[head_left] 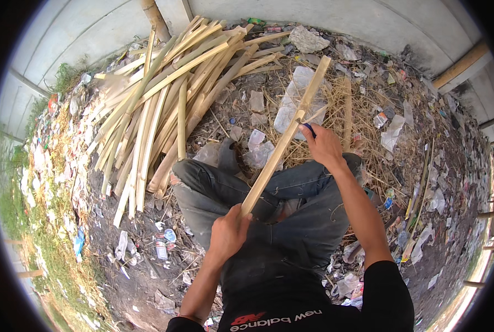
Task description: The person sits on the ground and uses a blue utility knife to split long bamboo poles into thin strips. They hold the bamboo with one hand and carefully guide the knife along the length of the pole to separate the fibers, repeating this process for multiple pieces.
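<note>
A long split bamboo strip (283,145) slants across my lap, its far end pointing up and to the right. Near its lower end, my left hand (230,231) is wrapped round it. My right hand (323,145) is closed round a blue-handled knife (308,130) held against the strip's upper half; most of the blade is hidden. A thin pale shaving stands out from the strip beside the knife. My crossed legs in dark jeans (308,191) lie under the strip.
A big heap of split bamboo strips (164,105) lies ahead on the left. Dry shavings (369,160) and a white slab (297,99) lie beyond my right hand. Litter covers the ground. Pale walls (358,16) stand at the back, with a stone (308,40) near their foot.
</note>
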Demonstrator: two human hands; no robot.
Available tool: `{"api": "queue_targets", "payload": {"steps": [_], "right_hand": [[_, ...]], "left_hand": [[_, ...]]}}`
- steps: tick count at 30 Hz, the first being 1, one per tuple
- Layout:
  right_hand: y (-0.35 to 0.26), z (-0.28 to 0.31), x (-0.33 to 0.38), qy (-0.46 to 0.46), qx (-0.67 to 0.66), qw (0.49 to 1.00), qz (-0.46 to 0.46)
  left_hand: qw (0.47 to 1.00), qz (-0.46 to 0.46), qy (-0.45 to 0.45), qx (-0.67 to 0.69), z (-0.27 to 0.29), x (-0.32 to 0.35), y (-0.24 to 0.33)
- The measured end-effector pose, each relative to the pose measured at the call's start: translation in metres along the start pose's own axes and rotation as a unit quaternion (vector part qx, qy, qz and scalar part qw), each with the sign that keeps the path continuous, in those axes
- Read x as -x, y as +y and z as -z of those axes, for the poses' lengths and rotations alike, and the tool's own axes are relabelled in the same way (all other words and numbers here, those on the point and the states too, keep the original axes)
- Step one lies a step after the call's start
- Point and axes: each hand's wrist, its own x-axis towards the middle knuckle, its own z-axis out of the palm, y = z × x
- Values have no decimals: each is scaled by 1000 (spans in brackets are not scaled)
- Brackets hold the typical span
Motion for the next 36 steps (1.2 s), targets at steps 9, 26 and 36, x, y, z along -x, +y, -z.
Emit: {"api": "queue_targets", "payload": {"steps": [9, 26, 36], "right_hand": [[18, -37, 5, 38, -65, 993, 93], [-27, -26, 42, -119, -112, 982, 90], [9, -29, -11, -48, -16, 997, 61]], "left_hand": [[998, 46, -28, 30, 26, 13, -20], [999, 42, -14, 26, 25, 14, -20], [999, -5, -24, -27, 41, 18, -21]]}}
